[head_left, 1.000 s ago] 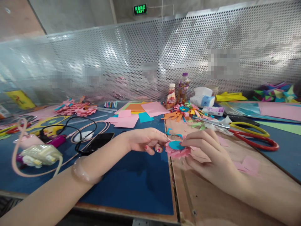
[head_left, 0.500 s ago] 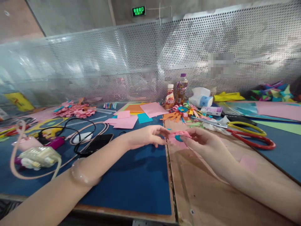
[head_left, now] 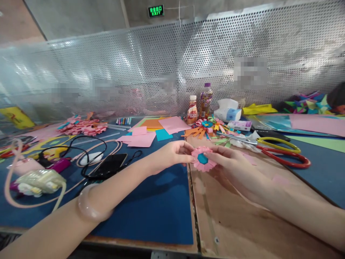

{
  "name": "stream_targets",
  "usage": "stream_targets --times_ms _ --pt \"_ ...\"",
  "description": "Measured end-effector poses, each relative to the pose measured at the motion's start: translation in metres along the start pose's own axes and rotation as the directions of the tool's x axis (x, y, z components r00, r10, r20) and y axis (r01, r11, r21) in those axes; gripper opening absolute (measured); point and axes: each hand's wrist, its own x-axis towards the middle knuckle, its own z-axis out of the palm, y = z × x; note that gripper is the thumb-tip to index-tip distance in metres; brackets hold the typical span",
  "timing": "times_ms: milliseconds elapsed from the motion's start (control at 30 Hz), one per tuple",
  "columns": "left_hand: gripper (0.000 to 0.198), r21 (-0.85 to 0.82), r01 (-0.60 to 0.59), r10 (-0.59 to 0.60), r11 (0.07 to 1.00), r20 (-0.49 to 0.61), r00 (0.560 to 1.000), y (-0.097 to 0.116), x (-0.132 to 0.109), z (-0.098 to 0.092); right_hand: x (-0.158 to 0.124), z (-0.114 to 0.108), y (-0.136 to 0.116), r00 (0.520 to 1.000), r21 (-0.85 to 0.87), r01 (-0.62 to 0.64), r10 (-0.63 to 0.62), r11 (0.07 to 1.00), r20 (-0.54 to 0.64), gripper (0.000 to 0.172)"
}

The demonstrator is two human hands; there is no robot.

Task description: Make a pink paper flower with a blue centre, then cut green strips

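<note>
Between my two hands is a pink paper flower with a blue round centre, its face turned toward me. My left hand pinches the flower's left edge between thumb and fingers. From the other side my right hand grips it, with the thumb over the petals near the blue centre and the fingers behind. The flower is held above the seam between the blue mat and the bare wooden board.
Scissors with yellow and red handles lie at right. Paper sheets, two bottles and paper ribbons are behind my hands. At left are a phone, cables and a pile of pink paper flowers. A perforated metal panel stands behind.
The flower has tilted up from nearly flat, so its face shows. My left hand has closed in and now grips its left edge. The camera view has shifted slightly.
</note>
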Motion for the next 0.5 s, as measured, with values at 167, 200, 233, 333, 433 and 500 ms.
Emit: stream_targets --times_ms 167,200,233,333,433,500 --pt "0.030 -0.009 -0.001 0.000 1.000 -0.077 0.997 0.0021 0.0012 0.0027 0.0015 -0.0034 0.0018 1.000 0.033 0.015 -0.016 0.999 0.007 0.039" --pt "0.030 -0.011 -0.007 0.006 1.000 -0.087 0.996 0.0020 0.0016 0.0026 0.0018 -0.0048 0.0026 1.000 0.035 0.013 -0.014 0.999 0.013 0.039" --pt "0.031 -0.015 -0.012 0.010 1.000 -0.094 0.995 0.0016 0.0020 0.0025 0.0021 -0.0059 0.0033 1.000 0.040 0.012 -0.013 0.999 0.017 0.039" --pt "0.033 -0.027 -0.016 0.013 1.000 -0.108 0.994 0.0001 0.0028 0.0018 0.0023 -0.0072 0.0040 1.000 0.058 0.004 -0.004 0.998 0.012 0.038" --pt "0.032 -0.027 -0.018 0.014 0.999 -0.126 0.992 -0.0007 0.0030 0.0015 0.0027 -0.0053 0.0023 1.000 0.063 0.004 -0.004 0.998 0.000 0.038" --pt "0.031 -0.026 -0.022 0.018 0.999 -0.131 0.991 -0.0007 0.0030 0.0014 0.0033 -0.0041 0.0011 1.000 0.075 -0.010 0.010 0.997 -0.005 0.038"
